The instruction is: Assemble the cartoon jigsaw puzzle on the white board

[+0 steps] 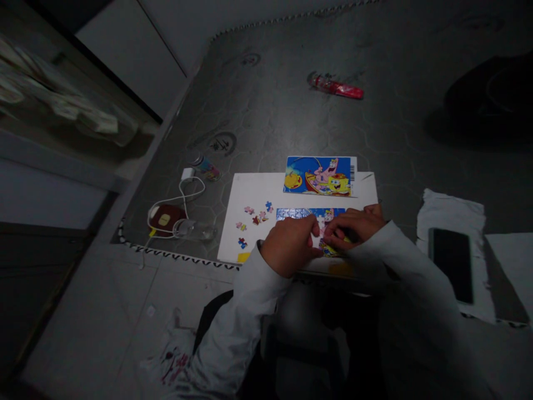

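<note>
A partly assembled cartoon jigsaw puzzle [291, 212] lies on a white board [241, 191], with a white gap showing in its middle. My left hand [289, 244] rests over the puzzle's lower left part, fingers curled and thumb and forefinger at the gap. From the right, my right hand [356, 225] reaches over the puzzle, its fingertips pinched at the gap on what looks like a puzzle piece, mostly hidden. The two hands almost touch. Several loose puzzle pieces [260, 218] lie left of the puzzle. Above it is the reference picture card [320, 176] with matching cartoon figures.
Left of the board are a clear bottle [195, 229], a brown case [166, 218], a white charger [187, 173] with cable, and a colourful tube [207, 168]. A phone [452, 265] lies on white cloth at right. Farther back is a red packet [339, 89].
</note>
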